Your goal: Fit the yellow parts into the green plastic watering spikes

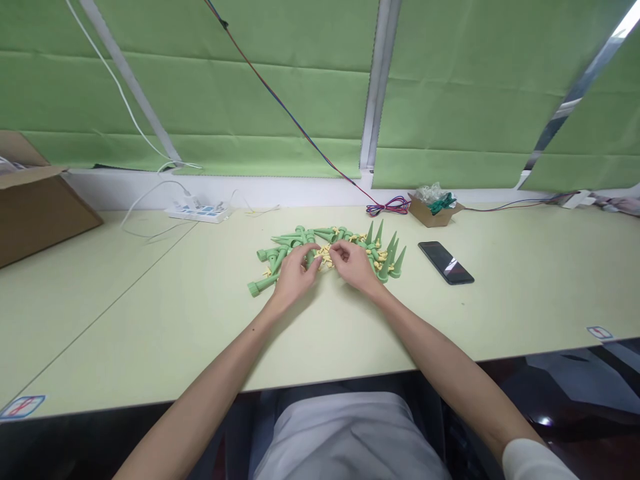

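Note:
Several green plastic spikes and tube-like parts (395, 257) lie in a wide pile on the table, with small yellow pieces (325, 256) among them and at the centre. Over the left part of the pile is my left hand (296, 272), its thumb and fingers curved with a gap between them; nothing can be made out in it. My right hand (353, 263) is just right of the yellow pieces, fingertips pinched together; whatever they hold is too small to name. A green tube with a ribbed cap (260, 285) lies at the pile's near left.
A black phone (446, 263) lies right of the pile. Behind it stands a small cardboard box (434, 212) with plastic bags, beside coiled wires (388, 207). A power strip (197, 212) and a large cardboard box (45, 213) are at the left. The pale table's (340, 347) front edge is near my body.

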Demonstrator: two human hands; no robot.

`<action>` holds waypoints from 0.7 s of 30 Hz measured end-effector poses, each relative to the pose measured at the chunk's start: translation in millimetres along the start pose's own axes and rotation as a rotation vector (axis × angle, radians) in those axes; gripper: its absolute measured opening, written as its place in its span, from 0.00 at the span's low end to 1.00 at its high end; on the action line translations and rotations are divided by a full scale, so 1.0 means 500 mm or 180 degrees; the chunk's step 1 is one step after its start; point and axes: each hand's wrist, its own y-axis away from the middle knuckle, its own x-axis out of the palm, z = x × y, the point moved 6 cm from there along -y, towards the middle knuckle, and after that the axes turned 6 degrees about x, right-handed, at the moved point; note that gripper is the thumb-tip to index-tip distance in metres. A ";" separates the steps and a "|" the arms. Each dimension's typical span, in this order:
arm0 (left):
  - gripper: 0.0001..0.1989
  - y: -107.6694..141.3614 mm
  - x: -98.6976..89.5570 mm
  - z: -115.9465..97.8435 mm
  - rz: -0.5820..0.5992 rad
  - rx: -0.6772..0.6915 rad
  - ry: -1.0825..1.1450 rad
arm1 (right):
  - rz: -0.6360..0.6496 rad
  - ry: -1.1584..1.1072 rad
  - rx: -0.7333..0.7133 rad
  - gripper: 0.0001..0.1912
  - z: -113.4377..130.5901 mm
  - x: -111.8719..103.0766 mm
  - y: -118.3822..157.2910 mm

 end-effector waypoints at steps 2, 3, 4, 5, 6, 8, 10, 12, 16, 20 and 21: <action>0.15 0.000 0.002 -0.001 0.0023 0.0037 -0.0011 | 0.0015 -0.0016 0.0003 0.06 0.000 0.001 0.000; 0.15 0.001 0.003 -0.002 0.0031 0.0052 -0.0017 | 0.0024 -0.0029 0.0004 0.06 0.000 0.002 0.000; 0.15 0.001 0.004 -0.002 0.0034 0.0066 -0.0026 | 0.0034 -0.0043 0.0006 0.06 -0.001 0.003 0.000; 0.15 0.001 0.005 -0.002 0.0035 0.0078 -0.0040 | 0.0045 -0.0058 0.0008 0.06 -0.001 0.004 0.000; 0.15 0.002 0.005 -0.002 0.0034 0.0084 -0.0058 | 0.0058 -0.0072 0.0010 0.06 -0.001 0.005 0.000; 0.15 0.002 0.005 -0.003 0.0044 0.0084 -0.0089 | 0.0074 -0.0095 0.0008 0.07 -0.001 0.007 0.000; 0.15 0.002 0.005 -0.006 0.0067 0.0071 -0.0090 | 0.0081 -0.0113 -0.0004 0.07 -0.002 0.007 0.000; 0.16 0.002 0.005 -0.009 0.0096 0.0057 -0.0072 | 0.0082 -0.0119 -0.0022 0.07 -0.003 0.006 0.000; 0.17 0.002 0.005 -0.012 0.0124 0.0039 -0.0064 | 0.0102 -0.0123 -0.0066 0.08 -0.004 0.006 0.000; 0.18 0.003 0.006 -0.009 0.0109 0.0011 -0.0072 | 0.0114 -0.0166 -0.0073 0.07 -0.009 0.008 -0.001; 0.18 0.003 0.006 -0.008 0.0109 0.0008 -0.0076 | 0.0113 -0.0183 -0.0066 0.06 -0.010 0.008 -0.002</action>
